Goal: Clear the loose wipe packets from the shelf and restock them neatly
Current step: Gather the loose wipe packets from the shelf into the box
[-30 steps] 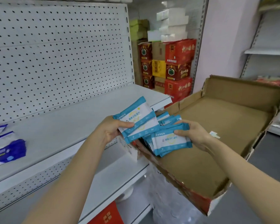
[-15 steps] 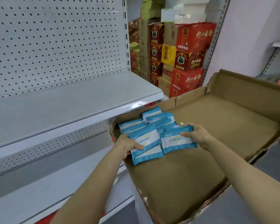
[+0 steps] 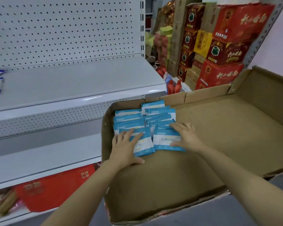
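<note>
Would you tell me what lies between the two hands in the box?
In the head view, only blue wipe packets lie between left hand and right hand.
</note>
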`<act>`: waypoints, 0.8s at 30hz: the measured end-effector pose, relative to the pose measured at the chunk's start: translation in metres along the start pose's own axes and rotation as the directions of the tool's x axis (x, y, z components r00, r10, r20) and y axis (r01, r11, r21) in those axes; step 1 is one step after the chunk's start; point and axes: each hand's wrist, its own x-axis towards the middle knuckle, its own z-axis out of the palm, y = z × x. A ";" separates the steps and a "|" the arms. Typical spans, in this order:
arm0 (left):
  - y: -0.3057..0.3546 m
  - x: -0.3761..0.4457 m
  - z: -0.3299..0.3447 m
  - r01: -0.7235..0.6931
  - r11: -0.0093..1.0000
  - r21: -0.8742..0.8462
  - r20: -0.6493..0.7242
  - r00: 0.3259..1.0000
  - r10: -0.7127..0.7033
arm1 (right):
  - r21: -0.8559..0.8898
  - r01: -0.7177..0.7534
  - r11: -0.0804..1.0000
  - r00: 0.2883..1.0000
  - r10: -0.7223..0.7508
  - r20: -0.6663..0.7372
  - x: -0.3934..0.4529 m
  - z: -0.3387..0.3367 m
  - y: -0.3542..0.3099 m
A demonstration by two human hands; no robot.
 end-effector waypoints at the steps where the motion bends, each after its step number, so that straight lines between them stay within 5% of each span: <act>1: 0.002 -0.002 0.005 -0.053 0.996 0.078 0.037 0.998 0.051 | -0.087 0.086 0.993 0.996 -0.084 0.021 -0.003 0.004 0.004; 6: 0.008 -0.006 0.016 -0.014 0.981 0.193 -0.094 0.995 0.032 | -0.296 0.272 0.916 0.959 -0.282 0.012 0.000 0.007 0.005; 9: 0.011 0.000 0.015 0.121 0.969 0.215 -0.208 0.975 -0.076 | -0.162 0.195 0.967 0.979 -0.203 -0.035 0.009 0.007 -0.008; 16: 0.007 -0.003 0.016 0.114 0.979 0.171 -0.154 0.984 -0.087 | -0.282 0.144 0.949 0.989 -0.149 0.005 0.008 0.005 -0.018; 24: -0.008 -0.004 -0.005 -0.018 0.993 0.119 -0.111 0.993 0.032 | -0.150 0.181 0.972 0.981 -0.189 -0.042 0.002 -0.002 -0.037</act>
